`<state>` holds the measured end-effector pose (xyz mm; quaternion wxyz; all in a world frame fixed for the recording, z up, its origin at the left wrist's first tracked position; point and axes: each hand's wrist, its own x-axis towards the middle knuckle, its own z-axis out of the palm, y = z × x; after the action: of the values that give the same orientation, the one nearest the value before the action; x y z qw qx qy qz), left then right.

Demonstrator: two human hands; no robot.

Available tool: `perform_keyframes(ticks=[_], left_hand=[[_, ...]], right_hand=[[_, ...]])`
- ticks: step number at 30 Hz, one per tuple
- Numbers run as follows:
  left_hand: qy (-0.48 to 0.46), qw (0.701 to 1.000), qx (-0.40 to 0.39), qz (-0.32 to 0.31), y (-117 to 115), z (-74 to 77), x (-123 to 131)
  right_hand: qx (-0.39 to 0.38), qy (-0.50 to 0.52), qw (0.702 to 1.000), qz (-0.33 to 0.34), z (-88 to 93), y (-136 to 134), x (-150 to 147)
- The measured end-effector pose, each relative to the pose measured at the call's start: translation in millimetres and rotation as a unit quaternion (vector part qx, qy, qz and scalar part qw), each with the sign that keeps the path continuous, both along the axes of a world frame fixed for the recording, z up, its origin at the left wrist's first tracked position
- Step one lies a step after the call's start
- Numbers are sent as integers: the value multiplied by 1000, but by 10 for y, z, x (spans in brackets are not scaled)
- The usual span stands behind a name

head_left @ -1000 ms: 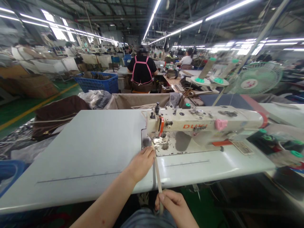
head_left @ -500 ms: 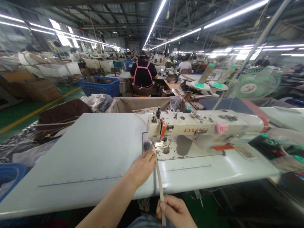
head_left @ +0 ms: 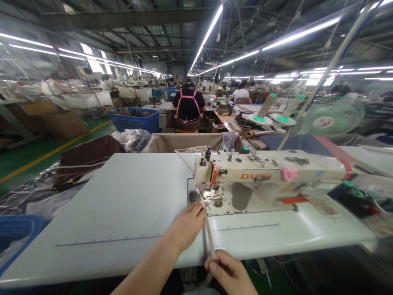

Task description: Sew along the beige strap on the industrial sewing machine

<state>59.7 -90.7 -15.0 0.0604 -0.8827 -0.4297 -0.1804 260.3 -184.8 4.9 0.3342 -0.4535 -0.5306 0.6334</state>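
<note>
A narrow beige fabric strip (head_left: 210, 235) runs from under the needle area of the white sewing machine (head_left: 273, 170) down past the table's front edge. Close in front of the presser foot, my left hand (head_left: 190, 221) is closed on the strip, its fingertips at the metal needle plate (head_left: 219, 203). My right hand (head_left: 229, 270) pinches the same strip lower down, just off the front edge, between thumb and fingers. Behind the machine head, more of the strip (head_left: 184, 162) comes out toward the far edge of the white table (head_left: 132, 196).
A beige fabric-lined bin (head_left: 187, 141) stands beyond the table. Left are a brown cloth bundle (head_left: 82, 159) and a blue tub (head_left: 20, 233). Thread cones (head_left: 265, 108) and a green fan (head_left: 334, 119) are at right. A person in a pink-strapped apron (head_left: 188, 104) sits ahead.
The view has tilted slightly upward, so the scene sits lower. More strip shows behind the machine head. Both hands keep their hold on the strip.
</note>
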Motion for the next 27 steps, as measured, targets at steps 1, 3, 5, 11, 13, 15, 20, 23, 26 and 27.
perform_keyframes(ticks=[1,3,5,11,13,15,20,23,26,27], left_hand=[[-5,1000,-2,-1,2,-12,-1],[-11,1000,3,1,7,-34,0],[-14,1000,11,9,8,-42,4],[-10,999,30,0,-3,23,7],[-19,1000,25,5,-6,40,0],[-24,1000,19,6,-6,41,-9],[-5,1000,15,1,-1,12,-24],[9,1000,12,4,3,-7,-27],[16,1000,18,5,7,-37,-35],[19,1000,22,3,8,-49,-39]], right_hand=[[-21,15,1000,-6,19,3,-10],[-59,42,997,-14,44,5,-27],[-80,51,995,-21,50,0,-34],[-97,45,994,-39,24,-60,-14],[-100,44,993,-42,15,-89,-12],[-106,45,992,-45,4,-116,-15],[-101,49,993,-45,-2,-162,-20],[-98,50,993,-49,24,-173,-17],[-98,47,993,-46,33,-171,-13],[-100,46,993,-44,21,-168,-12]])
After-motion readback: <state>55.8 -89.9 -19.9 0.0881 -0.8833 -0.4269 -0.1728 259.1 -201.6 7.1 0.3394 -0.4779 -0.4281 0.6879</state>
